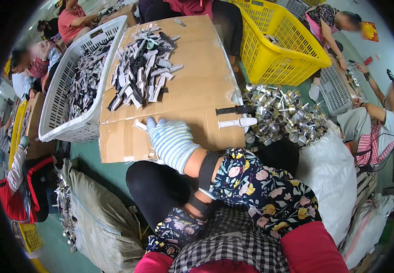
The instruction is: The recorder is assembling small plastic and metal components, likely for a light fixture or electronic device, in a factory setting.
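Bordering open cardboard (208, 136), the right hand (173, 142) lies beside a white handle (140, 125).

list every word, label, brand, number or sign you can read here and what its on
None can be read.
Red-and-yellow wall sign: too small and blurred to read.
Cardboard: no legible text.
White sack: no legible text.
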Available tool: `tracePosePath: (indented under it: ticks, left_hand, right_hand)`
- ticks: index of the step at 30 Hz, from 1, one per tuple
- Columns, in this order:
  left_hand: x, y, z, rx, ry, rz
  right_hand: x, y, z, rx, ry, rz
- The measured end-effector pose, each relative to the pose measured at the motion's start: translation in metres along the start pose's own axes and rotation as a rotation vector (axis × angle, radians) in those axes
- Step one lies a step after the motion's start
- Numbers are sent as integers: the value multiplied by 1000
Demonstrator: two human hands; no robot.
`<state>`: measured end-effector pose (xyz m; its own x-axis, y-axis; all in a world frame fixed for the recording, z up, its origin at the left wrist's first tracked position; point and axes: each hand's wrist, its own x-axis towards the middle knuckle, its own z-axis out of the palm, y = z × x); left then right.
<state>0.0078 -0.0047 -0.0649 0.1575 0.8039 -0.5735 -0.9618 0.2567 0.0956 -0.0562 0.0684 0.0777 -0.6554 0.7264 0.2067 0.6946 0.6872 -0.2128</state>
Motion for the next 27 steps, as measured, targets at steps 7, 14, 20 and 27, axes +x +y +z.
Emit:
tracePosePath:
  ticks: [7, 14, 20, 27]
  left_hand:
    - [-21, 10, 30, 1210, -214, 736]
    - [-36, 6, 60, 739, -84, 392]
    - [-34, 7, 59, 853, -43, 410]
    - [-39, 5, 64, 757, -6, 345]
  right_hand:
    - [-22, 69, -65, 283, -96, -69]
    - [-39, 192, -88, 546, 136, 11]
    - [-42, 244, -79, 666, 129, 325]
    - [-33, 249, -71, 699, 72, 229]
